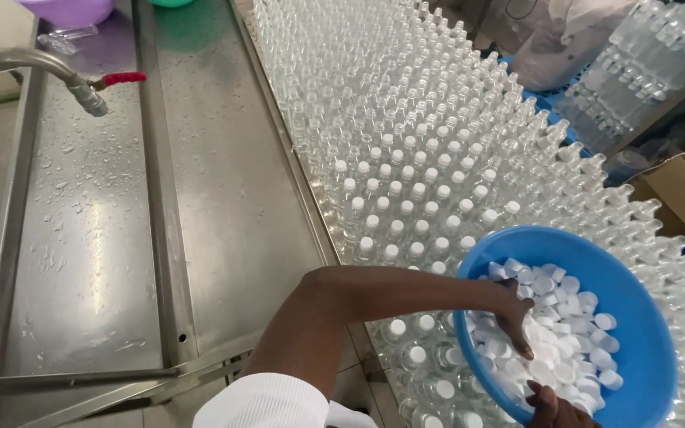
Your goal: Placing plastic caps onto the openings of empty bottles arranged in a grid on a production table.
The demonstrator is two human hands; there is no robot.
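Note:
A blue plastic bowl [636,317] full of white screw caps [564,349] rests on top of the bottles at the lower right. My left hand [517,317] reaches across from the lower left into the bowl, its fingers curled down into the caps. Only part of my right hand [552,408] shows at the bottom edge; it lies on the caps near the bowl's front rim, and its grip is hidden. Several rows of small clear bottles [406,119] stand packed together; those nearest the bowl [406,214] wear white caps, while the farther ones are uncapped.
A wet stainless steel trough [81,238] with a metal tap [81,87] and red handle lies at the left. A steel ledge [223,174] runs beside the bottles. Wrapped packs of bottles [636,71], a cardboard box [683,190] and a purple basin [69,9] stand around the edges.

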